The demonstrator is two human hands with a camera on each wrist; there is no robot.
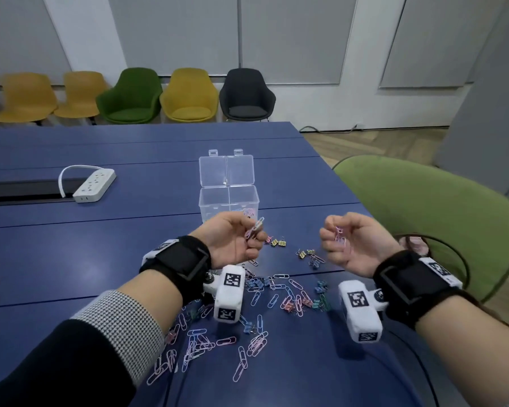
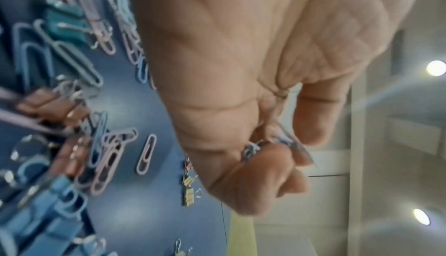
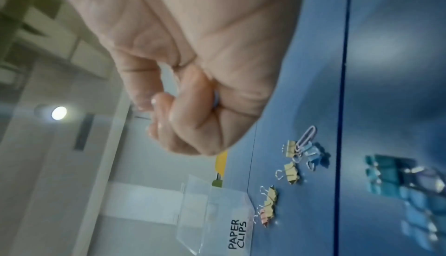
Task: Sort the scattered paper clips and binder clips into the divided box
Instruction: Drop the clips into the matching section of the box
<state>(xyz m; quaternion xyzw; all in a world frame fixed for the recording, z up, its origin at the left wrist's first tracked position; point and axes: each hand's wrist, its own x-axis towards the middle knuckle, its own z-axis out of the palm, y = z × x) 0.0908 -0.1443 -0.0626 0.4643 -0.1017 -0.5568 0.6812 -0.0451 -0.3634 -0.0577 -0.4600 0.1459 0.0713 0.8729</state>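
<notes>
Both hands are raised palm-up above the blue table [image 1: 100,245]. My left hand [image 1: 232,236] pinches a small bunch of pink and blue paper clips [image 1: 254,227], seen between curled fingers [image 2: 272,157] in the left wrist view. My right hand [image 1: 353,242] curls round several pink paper clips [image 1: 340,235]; one blue clip edge [image 3: 216,100] shows in its fist. The clear divided box [image 1: 229,207] stands open just beyond the left hand, with pink clips in its right compartment and a "PAPER CLIPS" label [image 3: 237,234]. Loose paper clips [image 1: 241,362] and binder clips [image 1: 278,242] lie scattered below.
A white power strip [image 1: 93,185] lies at the left by a black cable slot [image 1: 27,190]. A green chair [image 1: 435,218] stands at the table's right edge. A row of yellow, green and black chairs [image 1: 188,95] lines the far wall.
</notes>
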